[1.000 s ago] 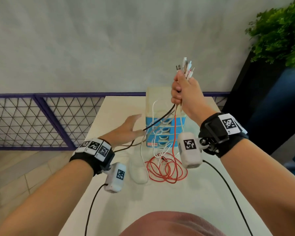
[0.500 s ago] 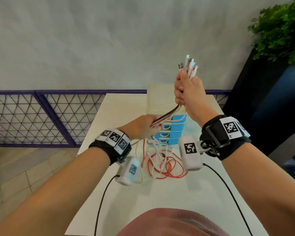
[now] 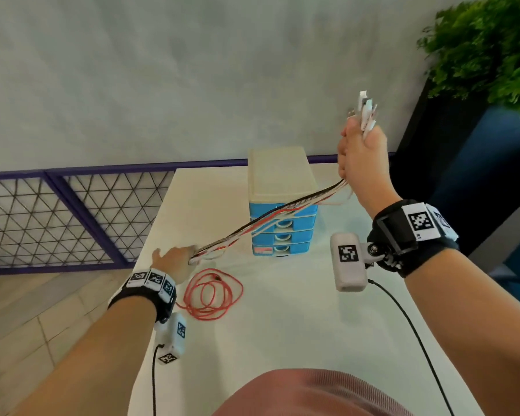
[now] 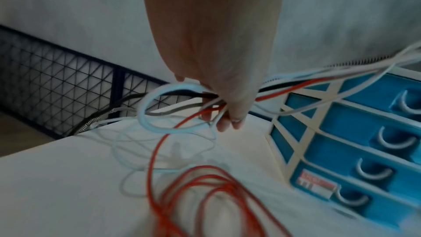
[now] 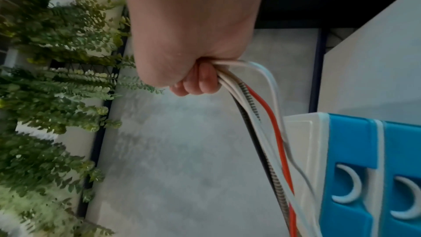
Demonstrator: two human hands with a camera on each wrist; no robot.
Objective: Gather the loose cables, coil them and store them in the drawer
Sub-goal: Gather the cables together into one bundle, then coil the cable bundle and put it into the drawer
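Observation:
A bundle of cables (image 3: 270, 219), white, red and braided black, stretches taut across the front of the blue drawer unit (image 3: 282, 205). My right hand (image 3: 359, 151) is raised to the right of the unit and grips the plug ends (image 3: 364, 112) in a fist (image 5: 196, 78). My left hand (image 3: 174, 259) is low near the table's left edge, its fingers (image 4: 227, 114) curled round the same cables. The rest of the red cable (image 3: 210, 295) lies in loose loops on the table, with white loops (image 4: 145, 150) beside it. All drawers look closed.
The white table (image 3: 282, 325) ends close to my left hand, with tiled floor and a purple mesh fence (image 3: 72, 217) beyond. A dark planter with green foliage (image 3: 487, 49) stands at the right. A grey wall is behind.
My left hand slid down along the cables to the left and toward the table edge, pulling the bundle taut. My right hand moved right and stayed raised. The red loops lie further left.

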